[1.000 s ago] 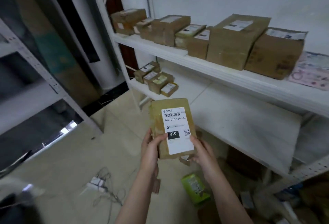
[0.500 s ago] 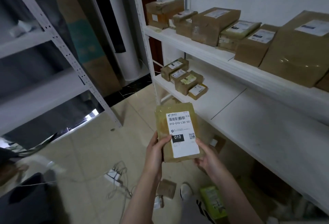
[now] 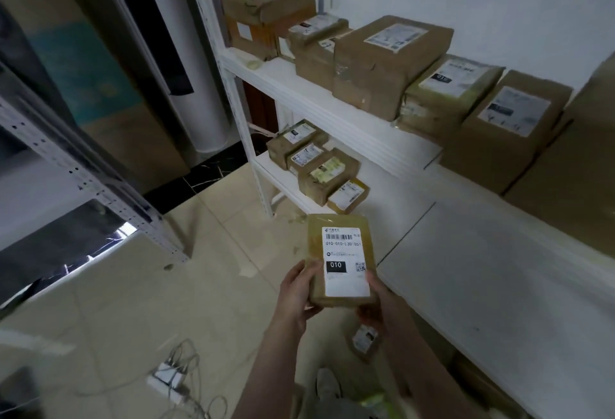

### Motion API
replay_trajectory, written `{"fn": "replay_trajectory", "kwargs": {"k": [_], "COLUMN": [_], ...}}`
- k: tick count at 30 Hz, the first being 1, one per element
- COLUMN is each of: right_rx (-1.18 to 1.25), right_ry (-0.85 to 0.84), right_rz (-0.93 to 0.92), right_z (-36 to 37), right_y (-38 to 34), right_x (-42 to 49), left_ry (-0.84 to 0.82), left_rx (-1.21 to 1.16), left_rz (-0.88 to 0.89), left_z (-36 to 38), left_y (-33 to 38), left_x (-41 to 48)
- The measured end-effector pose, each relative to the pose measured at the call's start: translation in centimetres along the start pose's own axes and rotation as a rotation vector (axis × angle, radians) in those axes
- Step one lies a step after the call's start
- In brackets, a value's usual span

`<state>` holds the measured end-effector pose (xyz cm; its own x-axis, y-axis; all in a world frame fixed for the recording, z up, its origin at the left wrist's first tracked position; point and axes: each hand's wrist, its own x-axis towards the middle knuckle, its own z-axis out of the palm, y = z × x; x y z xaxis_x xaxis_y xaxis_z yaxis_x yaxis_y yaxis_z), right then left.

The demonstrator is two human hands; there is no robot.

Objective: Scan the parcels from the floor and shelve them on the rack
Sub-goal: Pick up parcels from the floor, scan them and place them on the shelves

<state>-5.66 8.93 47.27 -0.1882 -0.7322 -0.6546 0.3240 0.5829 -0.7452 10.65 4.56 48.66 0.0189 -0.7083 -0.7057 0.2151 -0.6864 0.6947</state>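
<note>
A small brown parcel (image 3: 340, 257) with a white barcode label marked 010 is held upright in front of me, label facing up. My left hand (image 3: 296, 295) grips its lower left edge, thumb on the front. My right hand (image 3: 379, 305) holds its lower right corner from beneath. The white rack (image 3: 466, 285) stands to the right; its lower shelf is level with the parcel. Several small parcels (image 3: 319, 166) sit at that shelf's far end. Larger brown boxes (image 3: 389, 62) line the upper shelf.
A second metal rack (image 3: 83, 172) stands at the left. A white power strip with cables (image 3: 173, 382) lies on the tiled floor. One small parcel (image 3: 364, 340) lies on the floor under my hands, next to my shoe (image 3: 327, 385).
My view has moved closer to the rack's left end and swung left. The parcel stays in both hands, now lower in the frame beside the lower shelf.
</note>
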Motion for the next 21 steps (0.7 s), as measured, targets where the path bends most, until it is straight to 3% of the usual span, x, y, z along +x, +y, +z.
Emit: {"fn": "replay_trajectory", "kwargs": {"k": [11, 21], "right_rx": [-0.077, 0.161], "right_ry": [0.232, 0.350], "right_rz": [0.143, 0.214], "right_z": [-2.7, -3.2], "right_y": [-2.7, -1.1], "right_x": [11.7, 22.8], "left_ry": [-0.049, -0.053], "left_rx": [0.257, 0.368], "left_rz": [-0.046, -0.025], "left_z": [8.1, 11.1], "left_y": [1.3, -0.7], "left_x": [13.7, 25.8]}}
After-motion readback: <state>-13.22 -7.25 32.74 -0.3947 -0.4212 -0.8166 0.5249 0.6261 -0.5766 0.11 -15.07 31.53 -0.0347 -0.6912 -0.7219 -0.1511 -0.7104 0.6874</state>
